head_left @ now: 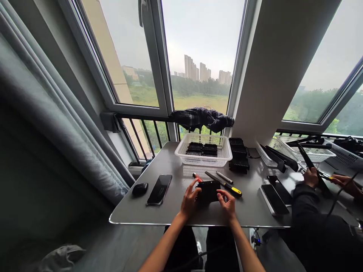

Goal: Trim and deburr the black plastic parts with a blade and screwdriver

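Between my hands, near the front edge of the table, is a flat black plastic part [209,191] with a ridged, toothed edge. My left hand [189,199] grips its left side, fingers bent around the edge. At its right side, my right hand [227,203] pinches the edge between thumb and fingers. Just behind the part lie a file with a yellow-and-black handle [233,189], a silver marker pen [224,177] and a red-ended tool [197,177], partly covered by my left hand and the part.
A white basket [205,161] holding several black parts stands at the back, beside stacked black parts [238,155]. Left are a phone [159,189] and a black case [140,189]. More phones [274,199] lie right, where a co-worker's hands [311,177] hold a long black piece.
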### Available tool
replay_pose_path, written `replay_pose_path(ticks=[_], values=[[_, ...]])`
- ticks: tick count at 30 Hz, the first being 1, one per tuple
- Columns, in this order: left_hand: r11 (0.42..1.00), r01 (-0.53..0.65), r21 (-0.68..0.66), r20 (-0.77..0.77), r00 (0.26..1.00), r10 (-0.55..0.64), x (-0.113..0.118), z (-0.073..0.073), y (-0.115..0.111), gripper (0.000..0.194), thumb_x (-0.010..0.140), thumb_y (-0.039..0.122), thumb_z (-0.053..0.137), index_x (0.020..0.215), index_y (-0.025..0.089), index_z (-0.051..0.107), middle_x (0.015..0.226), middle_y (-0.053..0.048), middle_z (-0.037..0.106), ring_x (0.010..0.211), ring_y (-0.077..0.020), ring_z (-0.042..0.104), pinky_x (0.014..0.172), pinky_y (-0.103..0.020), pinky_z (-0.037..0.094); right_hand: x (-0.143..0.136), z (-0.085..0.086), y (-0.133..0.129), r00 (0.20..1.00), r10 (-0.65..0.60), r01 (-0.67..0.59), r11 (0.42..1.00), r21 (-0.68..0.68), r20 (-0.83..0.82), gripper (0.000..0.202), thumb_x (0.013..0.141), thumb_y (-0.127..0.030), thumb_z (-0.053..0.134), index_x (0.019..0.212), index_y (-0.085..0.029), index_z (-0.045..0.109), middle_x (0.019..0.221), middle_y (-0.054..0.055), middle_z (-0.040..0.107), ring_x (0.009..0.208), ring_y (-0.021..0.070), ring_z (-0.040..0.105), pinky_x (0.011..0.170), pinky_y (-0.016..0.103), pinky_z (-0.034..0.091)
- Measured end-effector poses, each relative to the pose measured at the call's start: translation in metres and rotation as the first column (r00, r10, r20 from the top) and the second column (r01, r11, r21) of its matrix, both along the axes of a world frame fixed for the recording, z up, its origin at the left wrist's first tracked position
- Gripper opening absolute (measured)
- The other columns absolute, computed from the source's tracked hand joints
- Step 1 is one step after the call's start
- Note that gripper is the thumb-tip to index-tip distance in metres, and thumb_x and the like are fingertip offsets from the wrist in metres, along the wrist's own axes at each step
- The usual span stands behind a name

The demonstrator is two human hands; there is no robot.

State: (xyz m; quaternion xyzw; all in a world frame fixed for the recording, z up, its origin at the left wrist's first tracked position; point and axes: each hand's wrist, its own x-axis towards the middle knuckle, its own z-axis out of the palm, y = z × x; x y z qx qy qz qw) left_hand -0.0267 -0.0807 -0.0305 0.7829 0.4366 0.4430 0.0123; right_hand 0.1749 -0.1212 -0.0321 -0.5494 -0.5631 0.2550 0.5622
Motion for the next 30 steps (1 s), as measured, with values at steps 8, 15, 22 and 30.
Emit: replay_pose_path(ticks=[8, 15, 22, 30], values=[[0.992, -0.066, -0.103, 0.077, 0.994, 0.074, 0.002, 0.009, 0.001, 0.04, 0.072, -0.001, 0.044, 0.098, 0.022, 0.063, 0.107, -0.009, 0.073, 0.103, -0.026, 0.067, 0.091, -0.045, 0.052, 0.0, -0.001, 0.002, 1.0, 0.018, -0.018, 1.0, 0.015, 0.006, 0.041, 0.082, -0.053, 0.059, 0.098, -0.019, 0.076, 0.083, 0.007, 0.074, 0.069, 0.021, 0.06, 0.067, 0.034, 0.048], [0.969, -0.125, -0.212, 0.038, 0.99, 0.136, 0.004, 0.0, 0.002, 0.027, 0.078, 0.01, 0.053, 0.101, 0.021, 0.061, 0.097, -0.008, 0.073, 0.093, -0.0266, 0.068, 0.084, -0.04, 0.052, 0.005, -0.005, 0.0, 0.999, 0.033, -0.032, 0.999, -0.027, 0.013, 0.039, 0.082, -0.051, 0.061, 0.1, -0.018, 0.075, 0.089, 0.007, 0.073, 0.072, 0.0195, 0.058, 0.072, 0.033, 0.047], [0.965, -0.11, -0.239, 0.027, 0.992, 0.12, 0.003, -0.005, 0.002, 0.03, 0.079, 0.012, 0.054, 0.107, 0.021, 0.058, 0.09, -0.007, 0.073, 0.085, -0.0247, 0.069, 0.076, -0.035, 0.052, 0.006, -0.006, 0.0, 0.999, 0.022, -0.022, 1.0, -0.007, 0.039, 0.036, 0.082, -0.048, 0.063, 0.098, -0.018, 0.075, 0.088, 0.006, 0.073, 0.069, 0.0181, 0.056, 0.07, 0.032, 0.046], [0.982, 0.009, -0.188, 0.026, 1.0, -0.004, 0.004, -0.008, 0.001, 0.053, 0.069, 0.003, 0.054, 0.12, 0.02, 0.052, 0.123, -0.011, 0.066, 0.114, -0.0253, 0.062, 0.097, -0.04, 0.049, 0.007, -0.013, 0.0, 0.996, -0.072, 0.071, 0.997, 0.034, 0.048, 0.037, 0.084, -0.048, 0.06, 0.098, -0.016, 0.074, 0.088, 0.008, 0.073, 0.069, 0.0173, 0.056, 0.071, 0.032, 0.047]])
